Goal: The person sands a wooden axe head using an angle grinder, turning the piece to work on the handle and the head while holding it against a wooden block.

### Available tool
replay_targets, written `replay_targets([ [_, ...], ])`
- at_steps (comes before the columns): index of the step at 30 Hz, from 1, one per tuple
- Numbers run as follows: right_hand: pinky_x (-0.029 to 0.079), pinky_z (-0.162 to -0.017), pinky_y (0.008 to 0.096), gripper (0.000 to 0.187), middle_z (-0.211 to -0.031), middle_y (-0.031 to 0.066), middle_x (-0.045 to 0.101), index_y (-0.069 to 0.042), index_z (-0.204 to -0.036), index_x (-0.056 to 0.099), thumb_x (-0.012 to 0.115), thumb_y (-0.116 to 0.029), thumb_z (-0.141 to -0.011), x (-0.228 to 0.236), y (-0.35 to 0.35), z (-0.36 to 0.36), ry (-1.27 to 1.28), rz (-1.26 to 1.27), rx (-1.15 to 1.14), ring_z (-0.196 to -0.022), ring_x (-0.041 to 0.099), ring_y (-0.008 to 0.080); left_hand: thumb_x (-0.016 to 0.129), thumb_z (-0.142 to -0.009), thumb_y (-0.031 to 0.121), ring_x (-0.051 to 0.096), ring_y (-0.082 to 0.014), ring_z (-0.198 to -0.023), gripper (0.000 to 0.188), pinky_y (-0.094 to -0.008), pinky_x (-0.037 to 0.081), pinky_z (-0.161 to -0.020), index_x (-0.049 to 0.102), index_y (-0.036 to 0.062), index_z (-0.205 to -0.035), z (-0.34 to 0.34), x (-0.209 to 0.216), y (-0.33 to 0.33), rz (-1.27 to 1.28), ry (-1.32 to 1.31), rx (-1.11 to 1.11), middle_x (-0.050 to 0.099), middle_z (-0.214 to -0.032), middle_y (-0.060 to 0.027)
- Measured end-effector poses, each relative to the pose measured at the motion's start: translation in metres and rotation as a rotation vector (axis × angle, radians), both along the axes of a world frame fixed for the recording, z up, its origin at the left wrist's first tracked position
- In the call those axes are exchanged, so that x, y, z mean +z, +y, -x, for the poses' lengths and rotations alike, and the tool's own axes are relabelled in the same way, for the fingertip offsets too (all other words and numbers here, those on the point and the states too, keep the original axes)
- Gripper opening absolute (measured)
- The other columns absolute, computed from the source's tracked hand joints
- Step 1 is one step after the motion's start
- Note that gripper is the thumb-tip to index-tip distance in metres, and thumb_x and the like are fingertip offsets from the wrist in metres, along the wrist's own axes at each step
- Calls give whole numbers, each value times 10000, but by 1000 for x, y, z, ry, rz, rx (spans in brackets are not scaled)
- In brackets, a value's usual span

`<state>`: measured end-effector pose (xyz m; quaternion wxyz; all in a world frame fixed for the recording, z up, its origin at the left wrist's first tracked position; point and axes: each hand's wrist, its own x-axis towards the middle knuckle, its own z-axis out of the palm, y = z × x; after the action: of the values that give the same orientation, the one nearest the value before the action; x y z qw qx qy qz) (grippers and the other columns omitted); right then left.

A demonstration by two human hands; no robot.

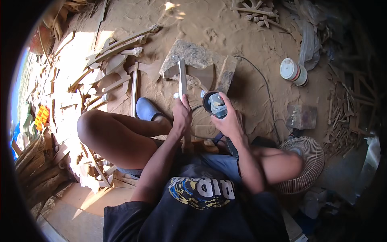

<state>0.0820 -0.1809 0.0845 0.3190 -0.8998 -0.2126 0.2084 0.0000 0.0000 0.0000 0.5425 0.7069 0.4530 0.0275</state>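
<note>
My left hand (182,113) is closed around the lower part of a pale wooden bar (182,78), which points away from me. The bar's far end lies at a rough stone-like block (189,50). In my right hand (229,121) is an angle grinder (217,105), its head and dark round disc (208,101) facing the bar. A small gap shows between disc and bar. The fingers wrap the grinder's body, and its rear part is partly hidden by my hand and forearm. A curved flat wooden piece (201,76) lies behind the bar, against the block.
Many wooden offcuts and shaped pieces (117,64) lie at the left. A cable (264,80) runs over the sandy ground to the right. Near my right knee stands a round fan (304,165). A white-lidded tub (289,69) and a squarish block (301,117) are at the right.
</note>
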Motion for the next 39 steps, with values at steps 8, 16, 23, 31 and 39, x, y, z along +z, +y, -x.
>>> replay_targets([
  [8, 587, -982, 503, 871, -1323, 267, 714, -186, -1616, 454, 819, -176, -826, 6, 30, -16, 15, 7, -35, -1205, 696, 469, 416, -1169, 430, 671, -545, -809, 524, -590, 483, -702, 621, -49, -1106, -1, 2, 4, -103, -53, -27, 671, -843, -344],
  [16, 580, -952, 542, 874, -1286, 268, 721, -215, -1614, 448, 823, -194, -824, -7, 16, -4, -39, -10, -49, -1140, 694, 496, 392, -1170, 470, 683, -457, -744, 529, -545, 499, -677, 597, -16, -1145, 4, -8, 2, -57, -17, -45, 671, -811, -285],
  [23, 587, -992, 503, 880, -1304, 274, 721, -192, -1604, 457, 829, -172, -807, 10, -7, 1, -49, -151, -65, -1180, 699, 488, 389, -1171, 481, 654, -343, -575, 526, -496, 500, -549, 579, -8, -1137, 4, 5, 8, 162, 12, 0, 643, -706, -202],
  [31, 507, -1128, 417, 854, -1488, 249, 613, -58, -1592, 438, 767, -43, -804, 30, -1, -23, -10, -264, -205, -1367, 633, 362, 583, -1080, 384, 688, -347, -618, 437, -485, 538, -601, 561, -53, -1076, 13, -12, 8, 58, -42, -25, 659, -712, -208],
  [39, 586, -1021, 462, 875, -1363, 277, 700, -152, -1615, 453, 815, -123, -819, 13, 54, -36, -102, -229, -44, -1232, 714, 419, 671, -907, 113, 705, -426, -714, 263, -531, 538, -694, 531, -80, -1019, 17, -19, 4, -129, -100, -65, 663, -763, -270],
])
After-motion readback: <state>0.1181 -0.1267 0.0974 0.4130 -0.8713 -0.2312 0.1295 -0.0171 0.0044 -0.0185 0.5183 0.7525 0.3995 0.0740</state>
